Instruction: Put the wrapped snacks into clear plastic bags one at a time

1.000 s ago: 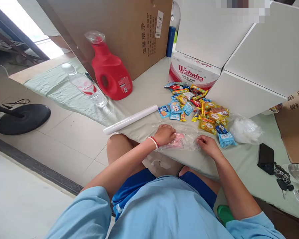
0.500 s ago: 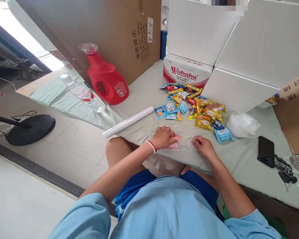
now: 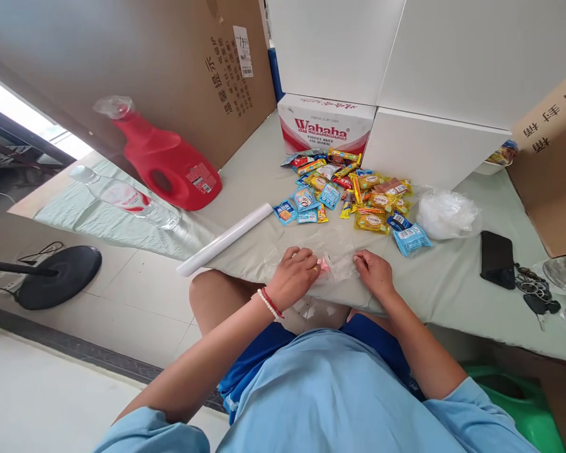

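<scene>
A clear plastic bag [image 3: 336,250] lies flat at the near edge of the table [image 3: 453,277]. Inside it shows a pink snack packet [image 3: 323,265], mostly covered by my left hand [image 3: 294,273], which presses down on the bag's left part. My right hand [image 3: 373,272] pinches the bag's right edge. Just beyond the bag lies a pile of colourful snack packets [image 3: 353,192], with one blue packet [image 3: 409,238] nearest my right hand.
A white paper roll [image 3: 226,238] lies left of the bag. A red detergent jug [image 3: 170,165] and a water bottle [image 3: 122,198] lie further left. Behind stand a Wahaha carton [image 3: 325,126] and white boxes [image 3: 434,75]. A crumpled plastic bag [image 3: 447,214], phone [image 3: 497,258] and keys [image 3: 532,293] are on the right.
My left hand has slid further over the pink packet, hiding most of it. My right hand stays on the bag's right edge. The view has tilted and shifted.
</scene>
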A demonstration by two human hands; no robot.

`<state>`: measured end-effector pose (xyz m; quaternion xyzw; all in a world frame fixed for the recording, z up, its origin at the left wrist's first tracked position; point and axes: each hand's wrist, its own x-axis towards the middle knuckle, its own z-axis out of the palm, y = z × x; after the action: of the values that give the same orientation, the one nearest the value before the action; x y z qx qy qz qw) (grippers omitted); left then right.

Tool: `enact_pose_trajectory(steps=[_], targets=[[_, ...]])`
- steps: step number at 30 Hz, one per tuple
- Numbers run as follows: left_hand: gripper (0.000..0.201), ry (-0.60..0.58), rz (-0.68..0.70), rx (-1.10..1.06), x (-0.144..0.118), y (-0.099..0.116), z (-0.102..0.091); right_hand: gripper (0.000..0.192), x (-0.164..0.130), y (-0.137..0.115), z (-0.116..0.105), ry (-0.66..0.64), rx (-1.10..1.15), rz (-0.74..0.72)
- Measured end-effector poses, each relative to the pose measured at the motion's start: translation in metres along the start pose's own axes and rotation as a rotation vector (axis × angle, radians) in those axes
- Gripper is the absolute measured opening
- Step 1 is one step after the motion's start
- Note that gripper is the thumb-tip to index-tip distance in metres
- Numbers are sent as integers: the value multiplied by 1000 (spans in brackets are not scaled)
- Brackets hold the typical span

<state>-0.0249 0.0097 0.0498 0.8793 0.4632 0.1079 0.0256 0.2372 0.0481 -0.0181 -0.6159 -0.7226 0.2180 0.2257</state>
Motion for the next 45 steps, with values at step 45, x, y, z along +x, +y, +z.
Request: enact_pose_trajectory(steps=[45], targets=[[33, 165, -580, -858, -71, -78, -4, 38, 48, -61, -4, -594, 368, -167]])
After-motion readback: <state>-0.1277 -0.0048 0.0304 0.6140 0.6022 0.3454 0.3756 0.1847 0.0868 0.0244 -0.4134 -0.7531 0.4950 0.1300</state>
